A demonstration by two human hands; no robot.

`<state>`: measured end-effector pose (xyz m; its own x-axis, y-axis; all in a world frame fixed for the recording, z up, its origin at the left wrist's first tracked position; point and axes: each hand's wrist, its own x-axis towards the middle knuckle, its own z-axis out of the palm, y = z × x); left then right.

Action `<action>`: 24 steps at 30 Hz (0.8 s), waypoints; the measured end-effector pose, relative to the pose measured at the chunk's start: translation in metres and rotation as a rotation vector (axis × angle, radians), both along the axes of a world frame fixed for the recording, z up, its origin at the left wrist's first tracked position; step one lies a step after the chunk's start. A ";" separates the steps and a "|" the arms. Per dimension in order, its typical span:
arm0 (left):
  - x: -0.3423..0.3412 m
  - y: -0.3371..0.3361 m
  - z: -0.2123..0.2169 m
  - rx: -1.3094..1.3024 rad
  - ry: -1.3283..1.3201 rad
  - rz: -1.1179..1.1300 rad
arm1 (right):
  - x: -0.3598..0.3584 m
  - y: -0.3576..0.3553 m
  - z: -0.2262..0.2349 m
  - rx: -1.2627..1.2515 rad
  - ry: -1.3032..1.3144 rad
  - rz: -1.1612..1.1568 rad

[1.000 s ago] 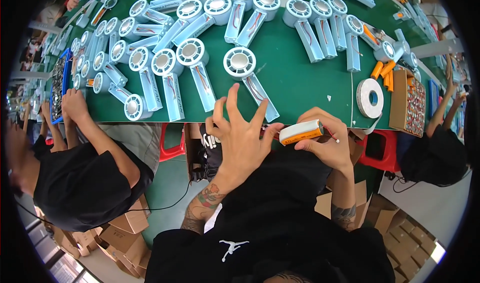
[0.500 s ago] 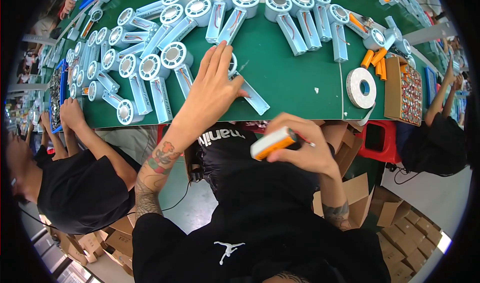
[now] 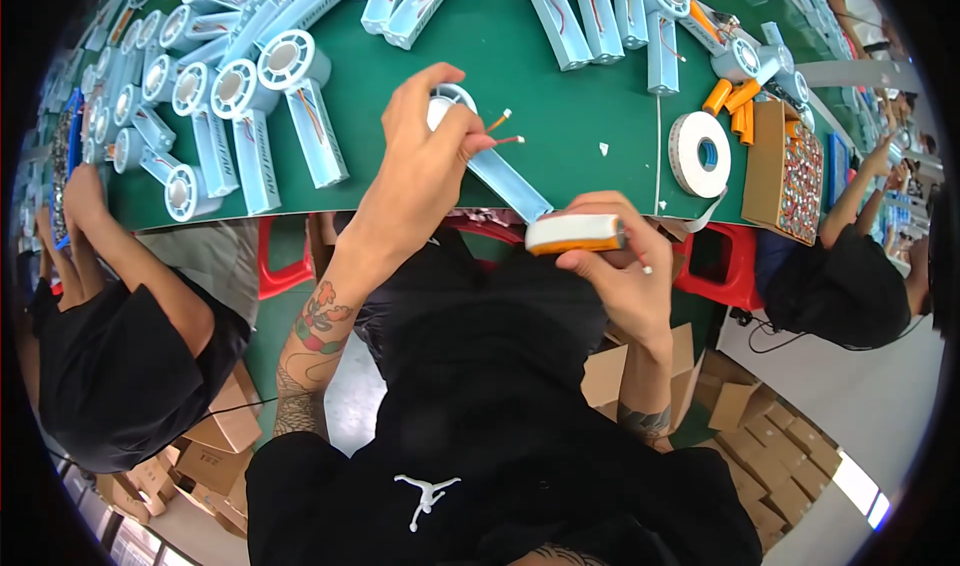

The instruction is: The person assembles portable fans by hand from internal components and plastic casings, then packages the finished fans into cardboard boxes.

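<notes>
My left hand (image 3: pixel 420 156) is closed around a light-blue handheld fan (image 3: pixel 510 182) near its round head, which is partly hidden behind the fingers. Thin wires with small white connectors (image 3: pixel 506 116) stick out beside my thumb. The fan's open, trough-like handle slants toward my right hand (image 3: pixel 635 276). That hand grips an orange battery (image 3: pixel 575 236) with a white pad along its top; a short lead with a small plug hangs at its right end. Battery and handle end are close together; whether they touch I cannot tell.
Several similar fans (image 3: pixel 290 61) lie across the green table (image 3: pixel 420 81). At right are a roll of white tape (image 3: pixel 700 154), loose orange batteries (image 3: pixel 740 96) and a carton of small parts (image 3: pixel 785 171). A co-worker (image 3: pixel 140 316) sits at left, another (image 3: pixel 835 286) at right.
My left hand has shifted on the fan, and wire ends now stand out from its handle. My right hand has brought the battery nearer the handle end. The whole view has shifted.
</notes>
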<state>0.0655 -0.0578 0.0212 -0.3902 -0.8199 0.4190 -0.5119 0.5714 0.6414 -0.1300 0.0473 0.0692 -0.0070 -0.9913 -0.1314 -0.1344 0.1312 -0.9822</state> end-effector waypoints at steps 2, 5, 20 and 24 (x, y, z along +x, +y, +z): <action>-0.004 0.003 -0.006 -0.002 0.071 0.058 | 0.000 -0.001 0.010 -0.013 0.060 -0.078; -0.009 0.005 -0.003 0.012 0.086 0.061 | 0.010 -0.010 0.018 -0.054 0.040 -0.260; -0.016 0.012 -0.007 -0.034 0.091 0.162 | 0.005 -0.012 -0.017 -0.571 0.439 -0.075; -0.016 0.012 -0.005 -0.034 0.090 0.162 | 0.008 -0.013 -0.019 -0.580 0.537 -0.050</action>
